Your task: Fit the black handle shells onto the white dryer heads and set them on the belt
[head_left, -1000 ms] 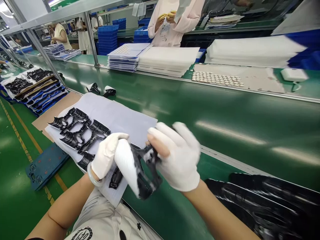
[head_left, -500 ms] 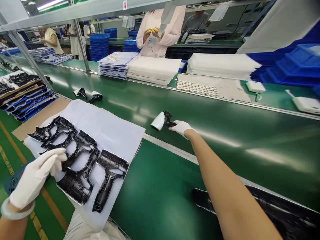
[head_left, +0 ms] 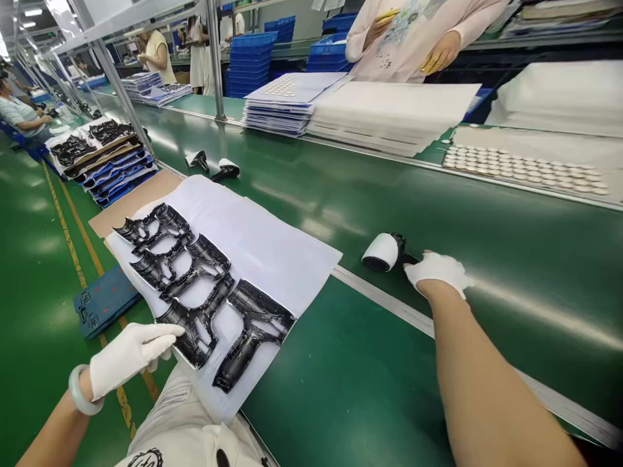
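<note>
Layered stack: at half past nine there is a blue-edged layered stack (head_left: pixel 119 178).
Dark-blue plate: at nearly half past eight lies a flat dark-blue plastic plate (head_left: pixel 107 301).
Left hand: at eight, the left hand (head_left: pixel 129 357) in white glove is half open, fingers almost straight, with nothing visible in its grip. Its fingertips are at the edge of a black plastic shell half (head_left: pixel 192 353); whether they touch, I cannot tell.
White sheet: towards nine, other pistol-shaped black shells (head_left: pixel 207 250) lie close together on a large white paper sheet (head_left: pixel 263 227).
Pistol-shaped body: just past three, a white-and-black plastic body (head_left: pixel 382 251) lies on the smooth green belt (head_left: pixel 341 188), its handle pointing to the right hand (head_left: pixel 442 271).
Right hand: at half past three, white-gloved, it is at the handle's end. Its fingers are mostly hidden, so how far it is open, or whether it grips, I cannot tell.
Discs: at half past two are rows of small cream-coloured round discs (head_left: pixel 525 170).
</note>
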A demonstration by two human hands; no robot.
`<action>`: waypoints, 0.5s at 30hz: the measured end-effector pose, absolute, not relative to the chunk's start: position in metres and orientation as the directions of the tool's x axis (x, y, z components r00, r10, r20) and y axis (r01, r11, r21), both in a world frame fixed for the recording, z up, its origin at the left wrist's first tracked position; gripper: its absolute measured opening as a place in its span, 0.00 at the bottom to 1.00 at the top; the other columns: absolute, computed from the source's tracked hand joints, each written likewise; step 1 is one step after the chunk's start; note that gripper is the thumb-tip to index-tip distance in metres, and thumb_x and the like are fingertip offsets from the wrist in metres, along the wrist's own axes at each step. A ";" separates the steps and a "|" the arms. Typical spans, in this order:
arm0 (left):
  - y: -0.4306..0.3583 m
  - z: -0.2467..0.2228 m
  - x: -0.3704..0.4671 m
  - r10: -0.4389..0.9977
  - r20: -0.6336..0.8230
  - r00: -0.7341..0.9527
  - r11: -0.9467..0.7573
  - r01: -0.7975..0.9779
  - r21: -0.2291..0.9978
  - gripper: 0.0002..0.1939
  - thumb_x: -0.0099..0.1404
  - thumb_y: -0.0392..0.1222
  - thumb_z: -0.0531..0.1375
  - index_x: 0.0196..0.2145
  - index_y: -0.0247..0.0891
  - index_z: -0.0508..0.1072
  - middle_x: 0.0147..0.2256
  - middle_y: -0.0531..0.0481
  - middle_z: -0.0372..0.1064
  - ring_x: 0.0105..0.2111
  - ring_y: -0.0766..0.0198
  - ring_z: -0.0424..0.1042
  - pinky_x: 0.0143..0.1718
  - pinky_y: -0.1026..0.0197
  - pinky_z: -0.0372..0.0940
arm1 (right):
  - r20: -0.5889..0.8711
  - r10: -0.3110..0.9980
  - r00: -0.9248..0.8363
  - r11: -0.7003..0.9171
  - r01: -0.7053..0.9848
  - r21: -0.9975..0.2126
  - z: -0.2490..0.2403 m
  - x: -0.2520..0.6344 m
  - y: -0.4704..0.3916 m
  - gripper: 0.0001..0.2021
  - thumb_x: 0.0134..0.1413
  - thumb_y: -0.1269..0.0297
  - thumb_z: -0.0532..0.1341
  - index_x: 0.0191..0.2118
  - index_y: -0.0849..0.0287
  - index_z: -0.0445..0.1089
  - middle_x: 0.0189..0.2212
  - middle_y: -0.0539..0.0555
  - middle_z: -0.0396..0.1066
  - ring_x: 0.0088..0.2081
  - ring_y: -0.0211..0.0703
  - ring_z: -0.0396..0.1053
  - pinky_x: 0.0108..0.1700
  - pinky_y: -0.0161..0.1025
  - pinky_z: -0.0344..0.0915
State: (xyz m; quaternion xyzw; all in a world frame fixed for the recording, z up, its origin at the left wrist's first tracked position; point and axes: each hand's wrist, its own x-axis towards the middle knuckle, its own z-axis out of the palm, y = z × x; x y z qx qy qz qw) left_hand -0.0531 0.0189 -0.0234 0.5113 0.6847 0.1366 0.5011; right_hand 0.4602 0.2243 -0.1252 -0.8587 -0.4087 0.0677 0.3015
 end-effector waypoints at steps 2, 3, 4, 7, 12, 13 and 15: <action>0.016 -0.026 -0.043 0.845 -0.534 -0.025 0.456 0.554 0.697 0.23 0.59 0.59 0.62 0.41 0.37 0.82 0.27 0.48 0.75 0.20 0.63 0.68 0.21 0.62 0.60 | 0.149 0.725 0.672 -0.478 0.648 -0.592 -0.117 0.430 0.209 0.01 0.49 0.75 0.66 0.28 0.67 0.75 0.44 0.83 0.72 0.51 0.73 0.71 0.45 0.60 0.63; 0.013 -0.027 -0.037 0.852 -0.519 -0.070 0.467 0.551 0.691 0.22 0.59 0.59 0.62 0.37 0.37 0.82 0.25 0.48 0.74 0.20 0.63 0.67 0.20 0.62 0.60 | 0.182 0.737 0.651 -0.432 0.661 -0.614 -0.113 0.411 0.195 0.03 0.51 0.73 0.64 0.31 0.67 0.76 0.44 0.80 0.73 0.50 0.69 0.73 0.45 0.56 0.64; 0.010 -0.026 -0.033 0.856 -0.502 -0.124 0.481 0.548 0.684 0.21 0.59 0.59 0.62 0.34 0.37 0.81 0.23 0.50 0.73 0.19 0.63 0.66 0.21 0.62 0.60 | 0.225 0.758 0.613 -0.363 0.681 -0.636 -0.109 0.390 0.176 0.06 0.54 0.70 0.62 0.34 0.66 0.76 0.43 0.76 0.75 0.48 0.63 0.75 0.45 0.52 0.65; 0.003 -0.019 -0.029 0.869 -0.419 -0.263 0.492 0.534 0.687 0.21 0.59 0.61 0.61 0.29 0.39 0.77 0.18 0.53 0.68 0.19 0.63 0.64 0.25 0.62 0.63 | 0.341 0.824 0.452 -0.118 0.726 -0.678 -0.102 0.316 0.102 0.08 0.56 0.62 0.61 0.29 0.57 0.75 0.32 0.60 0.78 0.36 0.48 0.76 0.42 0.43 0.68; 0.008 -0.009 -0.049 0.890 -0.037 -0.454 0.337 0.603 0.723 0.19 0.57 0.53 0.65 0.19 0.40 0.64 0.18 0.58 0.57 0.21 0.68 0.56 0.23 0.64 0.56 | 0.456 0.885 0.092 0.215 0.789 -0.576 -0.106 0.219 0.008 0.24 0.63 0.50 0.56 0.18 0.55 0.60 0.13 0.47 0.60 0.17 0.38 0.58 0.22 0.37 0.52; 0.012 -0.009 -0.054 0.880 0.027 -0.474 0.301 0.601 0.741 0.20 0.57 0.50 0.65 0.19 0.40 0.62 0.19 0.58 0.55 0.21 0.68 0.55 0.23 0.64 0.55 | 0.377 0.924 0.065 0.176 0.803 -0.570 -0.107 0.208 0.002 0.25 0.62 0.50 0.57 0.16 0.55 0.54 0.11 0.46 0.55 0.15 0.37 0.53 0.21 0.38 0.46; 0.022 -0.010 -0.061 0.866 0.099 -0.490 0.229 0.565 0.792 0.16 0.56 0.48 0.66 0.21 0.40 0.64 0.22 0.57 0.59 0.24 0.67 0.58 0.25 0.64 0.58 | 0.143 0.985 0.094 0.013 0.793 -0.609 -0.107 0.195 -0.001 0.25 0.58 0.53 0.57 0.16 0.55 0.45 0.10 0.45 0.48 0.16 0.36 0.46 0.22 0.38 0.39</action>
